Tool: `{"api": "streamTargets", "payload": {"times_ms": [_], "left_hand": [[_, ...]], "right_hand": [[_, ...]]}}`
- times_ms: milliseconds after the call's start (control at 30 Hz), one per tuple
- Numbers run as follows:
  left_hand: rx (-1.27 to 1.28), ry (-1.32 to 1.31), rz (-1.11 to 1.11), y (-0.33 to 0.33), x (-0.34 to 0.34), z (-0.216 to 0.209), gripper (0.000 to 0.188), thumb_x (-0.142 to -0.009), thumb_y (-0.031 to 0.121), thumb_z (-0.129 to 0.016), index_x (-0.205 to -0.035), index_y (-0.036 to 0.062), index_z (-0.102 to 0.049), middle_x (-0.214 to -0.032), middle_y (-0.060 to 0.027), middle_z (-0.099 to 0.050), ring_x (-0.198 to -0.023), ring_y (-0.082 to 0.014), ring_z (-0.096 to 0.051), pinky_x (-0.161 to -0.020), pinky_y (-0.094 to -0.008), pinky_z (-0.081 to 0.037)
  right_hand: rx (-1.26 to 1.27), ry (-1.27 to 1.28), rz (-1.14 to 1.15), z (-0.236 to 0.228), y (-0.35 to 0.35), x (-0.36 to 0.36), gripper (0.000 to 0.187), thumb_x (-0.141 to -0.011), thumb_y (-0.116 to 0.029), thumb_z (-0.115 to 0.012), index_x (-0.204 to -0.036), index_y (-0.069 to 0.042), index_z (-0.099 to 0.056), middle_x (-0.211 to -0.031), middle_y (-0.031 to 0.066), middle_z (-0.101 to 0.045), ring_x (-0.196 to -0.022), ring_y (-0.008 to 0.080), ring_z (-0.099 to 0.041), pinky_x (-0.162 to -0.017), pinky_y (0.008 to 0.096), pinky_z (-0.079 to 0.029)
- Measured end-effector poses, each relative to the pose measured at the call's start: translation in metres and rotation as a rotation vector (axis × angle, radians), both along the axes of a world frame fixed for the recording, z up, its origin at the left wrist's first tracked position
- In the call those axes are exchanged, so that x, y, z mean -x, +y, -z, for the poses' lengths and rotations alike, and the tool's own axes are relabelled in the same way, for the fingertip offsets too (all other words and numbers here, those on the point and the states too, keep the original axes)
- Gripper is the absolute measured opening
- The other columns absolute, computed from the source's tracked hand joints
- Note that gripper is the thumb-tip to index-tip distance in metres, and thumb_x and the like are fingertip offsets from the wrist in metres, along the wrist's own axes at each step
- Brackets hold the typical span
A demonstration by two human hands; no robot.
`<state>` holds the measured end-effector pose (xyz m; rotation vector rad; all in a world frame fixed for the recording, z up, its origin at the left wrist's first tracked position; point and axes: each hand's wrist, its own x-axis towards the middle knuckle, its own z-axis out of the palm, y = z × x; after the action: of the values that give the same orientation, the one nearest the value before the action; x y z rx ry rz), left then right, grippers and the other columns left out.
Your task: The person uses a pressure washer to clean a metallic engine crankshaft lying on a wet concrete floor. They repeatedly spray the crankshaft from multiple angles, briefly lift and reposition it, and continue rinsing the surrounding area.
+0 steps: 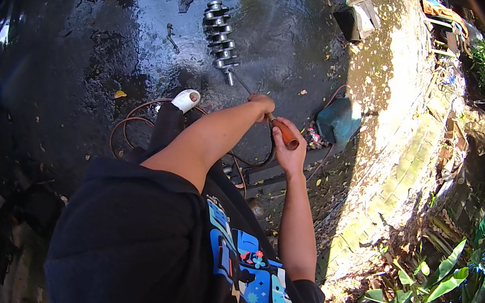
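Head view, both hands (276,125) gripping orange-handled wand (286,134), ribbed metal crankshaft (221,40)

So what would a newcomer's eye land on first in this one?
Probably the shiny ridged metal crankshaft lying on the wet dark pavement at top centre. Just below it, the left hand and right hand grip an orange-handled spray wand aimed at it, with a teal bag to the right by the sunlit stone wall.
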<state>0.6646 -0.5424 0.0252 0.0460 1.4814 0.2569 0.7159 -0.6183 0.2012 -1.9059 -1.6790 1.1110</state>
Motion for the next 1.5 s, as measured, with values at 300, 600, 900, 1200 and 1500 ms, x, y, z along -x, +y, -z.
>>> {"api": "streamTargets", "payload": {"times_ms": [300,600,900,1200,1500], "left_hand": [[0.045,-0.253,-0.133,0.008,0.013,0.003,0.041,-0.093,0.038,-0.039,-0.103,-0.0006,-0.045,-0.074,-0.0128,-0.056,-0.053,-0.0171,-0.053,-0.039,-0.0299,-0.043],[-0.189,0.343,0.360,-0.058,0.162,0.045,0.058,-0.089,0.045,-0.042,-0.115,-0.0075,-0.044,-0.087,-0.0211,-0.064,-0.057,-0.0289,-0.063,-0.056,-0.0380,-0.051],[0.074,0.744,0.249,-0.225,0.419,0.070,0.057,-0.088,0.043,-0.047,-0.123,-0.0027,-0.047,-0.126,-0.0238,-0.050,-0.112,-0.0376,-0.053,-0.089,-0.0417,-0.045],[-0.140,0.544,-0.489,-0.328,0.379,-0.002,0.035,-0.090,0.042,-0.048,-0.079,0.0087,-0.048,-0.057,-0.0025,-0.044,-0.044,-0.0145,-0.043,-0.038,-0.0299,-0.036],[0.068,0.535,-0.451,-0.479,0.264,-0.025,0.035,-0.087,0.044,-0.053,-0.099,0.0120,-0.051,-0.071,-0.0032,-0.050,-0.050,-0.0144,-0.047,-0.045,-0.0313,-0.040]], "right_hand": [[0.032,0.009,0.059,0.010,0.026,-0.015,0.023,-0.086,-0.015,-0.060,-0.105,-0.002,-0.063,-0.091,0.0047,-0.066,-0.080,0.0110,-0.060,-0.073,0.0242,-0.047],[0.194,0.167,0.109,0.003,0.076,-0.030,0.022,-0.085,-0.015,-0.062,-0.103,-0.003,-0.064,-0.087,0.0030,-0.066,-0.070,0.0093,-0.060,-0.066,0.0231,-0.049],[0.294,0.132,-0.131,-0.002,0.124,-0.038,0.023,-0.085,-0.016,-0.061,-0.104,-0.002,-0.063,-0.089,0.0027,-0.065,-0.076,0.0108,-0.060,-0.067,0.0248,-0.052],[0.254,-0.022,-0.340,0.010,0.143,-0.044,0.026,-0.085,-0.026,-0.057,-0.106,-0.013,-0.063,-0.093,-0.0005,-0.066,-0.067,0.0110,-0.062,-0.053,0.0236,-0.045],[0.175,-0.086,-0.383,0.025,0.149,-0.061,0.030,-0.085,-0.031,-0.054,-0.105,-0.012,-0.063,-0.097,0.0004,-0.067,-0.066,0.0123,-0.062,-0.050,0.0249,-0.044]]}}
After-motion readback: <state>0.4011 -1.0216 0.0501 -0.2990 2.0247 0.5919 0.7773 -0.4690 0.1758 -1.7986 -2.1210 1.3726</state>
